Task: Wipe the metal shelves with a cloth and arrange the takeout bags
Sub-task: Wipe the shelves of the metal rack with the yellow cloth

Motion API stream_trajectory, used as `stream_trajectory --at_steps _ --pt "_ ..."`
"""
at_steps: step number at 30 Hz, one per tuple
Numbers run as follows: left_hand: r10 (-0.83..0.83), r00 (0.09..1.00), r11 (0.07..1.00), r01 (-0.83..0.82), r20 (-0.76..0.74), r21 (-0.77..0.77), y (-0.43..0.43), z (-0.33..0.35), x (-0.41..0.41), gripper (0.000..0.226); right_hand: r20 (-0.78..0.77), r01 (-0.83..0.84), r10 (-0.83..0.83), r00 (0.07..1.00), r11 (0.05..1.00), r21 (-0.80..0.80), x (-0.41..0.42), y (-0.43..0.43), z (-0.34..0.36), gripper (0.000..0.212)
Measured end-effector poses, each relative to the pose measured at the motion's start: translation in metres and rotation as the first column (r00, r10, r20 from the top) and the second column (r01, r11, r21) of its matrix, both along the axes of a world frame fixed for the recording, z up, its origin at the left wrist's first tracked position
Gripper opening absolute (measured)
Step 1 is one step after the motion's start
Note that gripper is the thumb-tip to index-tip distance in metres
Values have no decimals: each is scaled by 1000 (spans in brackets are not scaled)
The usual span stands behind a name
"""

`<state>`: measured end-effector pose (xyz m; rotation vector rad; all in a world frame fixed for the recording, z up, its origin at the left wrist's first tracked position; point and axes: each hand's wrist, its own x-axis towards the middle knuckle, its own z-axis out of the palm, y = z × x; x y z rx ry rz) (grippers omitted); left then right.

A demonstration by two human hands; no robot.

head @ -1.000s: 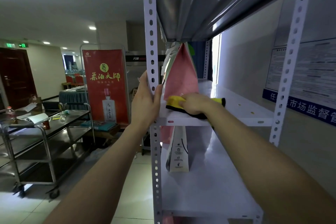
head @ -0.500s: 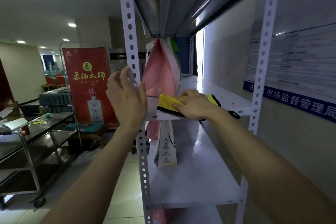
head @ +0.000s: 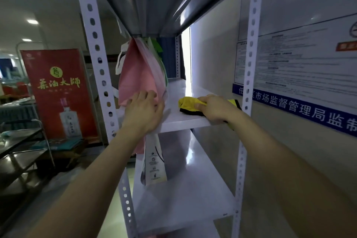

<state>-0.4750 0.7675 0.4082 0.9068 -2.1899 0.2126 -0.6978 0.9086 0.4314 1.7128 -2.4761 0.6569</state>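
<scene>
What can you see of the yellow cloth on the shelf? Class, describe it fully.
The yellow cloth is a soft, bunched rag, bright yellow with black edging along its near side. It lies crumpled on the white metal shelf, toward the right front, apart from the pink bag. The right hand covers most of it, fingers curled over the fabric and thumb against it. A yellow corner pokes out by the wrist.

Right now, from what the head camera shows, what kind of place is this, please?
Probably a restaurant's service area, though I cannot be sure: a metal shelf rack holds takeout bags, a red liquor banner stands behind it, and an official notice board hangs on the wall.
</scene>
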Motion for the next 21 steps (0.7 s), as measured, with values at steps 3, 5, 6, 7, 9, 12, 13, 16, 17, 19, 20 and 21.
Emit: stream_trajectory --at_steps 3,5,6,7,9,12,13,16,17,19,20,21 --pt "4 1000 999 -2 30 -41 0 -6 -1 69 -27 39 -37 999 997 63 -14 -33 14 47" --pt "11 1000 998 -10 15 -69 -1 -9 1 60 -45 61 -56 997 989 133 -29 -62 20 44" --pt "19 1000 997 -19 8 -77 -1 -10 1 56 -43 75 -69 997 984 159 -36 -75 23 44" --pt "32 999 996 -31 6 -83 -2 -10 1 51 -35 85 -80 996 980 180 -44 -87 26 44" --pt "54 998 995 -53 10 -90 -1 -10 0 46 -25 86 -82 996 971 224 -57 -104 32 47" --pt "72 997 994 -71 5 -83 0 -9 0 46 -40 84 -76 996 957 276 -63 -109 36 62" --pt "70 998 995 -70 3 -72 2 -9 0 46 -34 79 -72 997 956 282 -60 -103 36 66" --pt "72 997 996 -72 -3 -60 4 -7 1 48 -32 71 -64 997 955 290 -50 -82 33 64" --pt "75 997 996 -75 -2 -57 4 -7 1 49 -33 68 -61 998 957 283 -47 -75 31 61" --pt "76 997 995 -76 1 -59 6 -6 2 49 -22 53 -49 999 965 257 -38 -56 26 59" --pt "73 997 995 -72 1 -66 6 -6 2 48 -21 42 -38 999 972 233 -35 -45 22 59" --pt "68 998 995 -68 0 -75 6 -6 2 48 -28 37 -32 999 978 205 -33 -32 18 60"
